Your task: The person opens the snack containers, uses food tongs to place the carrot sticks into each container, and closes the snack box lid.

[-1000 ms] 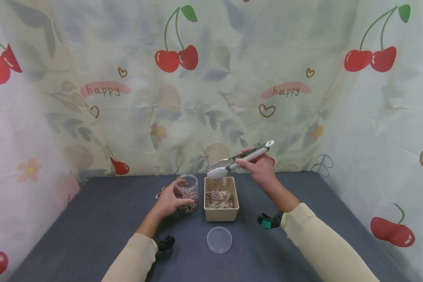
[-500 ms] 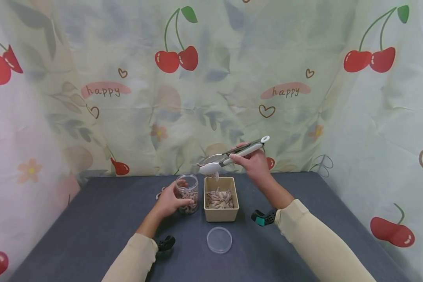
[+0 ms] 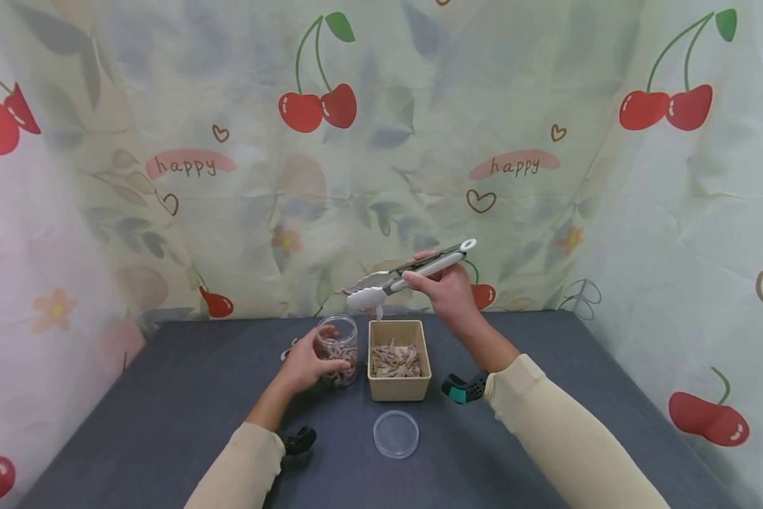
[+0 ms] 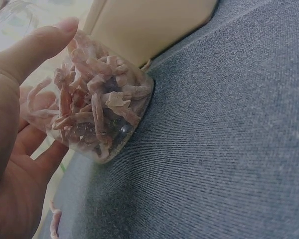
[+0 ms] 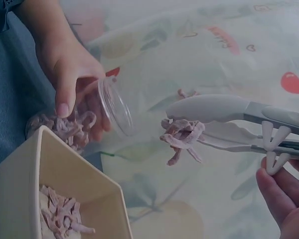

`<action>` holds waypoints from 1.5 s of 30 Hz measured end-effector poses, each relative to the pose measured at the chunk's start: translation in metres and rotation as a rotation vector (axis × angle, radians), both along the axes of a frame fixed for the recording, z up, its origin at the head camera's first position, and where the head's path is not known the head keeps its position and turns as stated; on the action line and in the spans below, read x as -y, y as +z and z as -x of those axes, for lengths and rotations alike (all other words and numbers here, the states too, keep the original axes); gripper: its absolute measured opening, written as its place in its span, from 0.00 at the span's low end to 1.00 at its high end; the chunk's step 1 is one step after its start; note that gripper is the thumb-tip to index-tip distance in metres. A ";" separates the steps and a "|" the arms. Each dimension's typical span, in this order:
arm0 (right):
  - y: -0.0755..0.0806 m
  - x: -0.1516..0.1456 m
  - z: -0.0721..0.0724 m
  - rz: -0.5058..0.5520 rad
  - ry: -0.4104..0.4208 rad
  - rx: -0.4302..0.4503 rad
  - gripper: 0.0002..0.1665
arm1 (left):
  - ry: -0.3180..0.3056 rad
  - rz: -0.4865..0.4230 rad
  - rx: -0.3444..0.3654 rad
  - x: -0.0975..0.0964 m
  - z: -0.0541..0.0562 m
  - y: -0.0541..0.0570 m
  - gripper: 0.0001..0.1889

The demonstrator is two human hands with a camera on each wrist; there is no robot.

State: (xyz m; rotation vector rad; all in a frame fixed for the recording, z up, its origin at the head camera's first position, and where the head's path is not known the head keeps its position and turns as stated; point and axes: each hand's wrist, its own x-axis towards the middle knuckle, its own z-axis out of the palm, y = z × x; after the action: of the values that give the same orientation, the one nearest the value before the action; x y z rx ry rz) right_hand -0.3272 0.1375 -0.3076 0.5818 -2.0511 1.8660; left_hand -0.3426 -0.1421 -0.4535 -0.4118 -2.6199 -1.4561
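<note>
- The right hand [image 3: 451, 293] is curled round a pair of white and grey tongs [image 5: 209, 107], thumb on the near handle; the tong heads reach out at about nine o'clock from it.
- A small tangle of strips [image 5: 182, 134] sits pinched between the tong heads, ends sticking out, in the air and touching neither container below.
- The left hand [image 3: 307, 362] is partly closed round a clear jar [image 3: 353, 343], thumb on the near side, fingers on the far side; the jar is at about three o'clock from its palm.
- That jar stands upright and uncapped on the table [image 3: 165, 410], partly filled with pinkish-brown pieces [image 4: 97, 97]; from the tong heads it lies at about seven o'clock.
- One loose strip [image 3: 286, 350] rests at ten o'clock from the left hand.
- Just beside the jar, at three o'clock, is a beige box [image 3: 399, 389] with more pieces inside; from the tong heads it lies at about five o'clock.
- A clear round lid [image 3: 396, 434] lies flat at six o'clock from the box.
- Beyond, at twelve o'clock, hangs a cherry-patterned curtain [image 3: 381, 85] with readable writing: "happy" in brown letters on a pink smear, once at eleven o'clock from the left hand, once at one o'clock from the right.
</note>
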 end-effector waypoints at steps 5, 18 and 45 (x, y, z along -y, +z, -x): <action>0.003 0.007 -0.003 0.006 0.000 0.013 0.22 | -0.002 -0.007 -0.003 0.000 0.000 0.001 0.40; -0.012 0.035 0.000 0.096 0.047 -0.016 0.20 | -0.009 -0.032 -0.012 0.000 0.001 -0.004 0.39; -0.036 0.053 0.002 -0.006 0.006 0.082 0.15 | 0.020 -0.032 -0.003 0.001 -0.001 -0.002 0.41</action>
State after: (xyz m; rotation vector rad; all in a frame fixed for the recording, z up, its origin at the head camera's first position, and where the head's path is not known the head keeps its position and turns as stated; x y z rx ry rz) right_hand -0.3294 0.0844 -0.3434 0.5219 -2.1096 1.9180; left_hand -0.3417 -0.1435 -0.4551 -0.3838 -2.5870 -1.4877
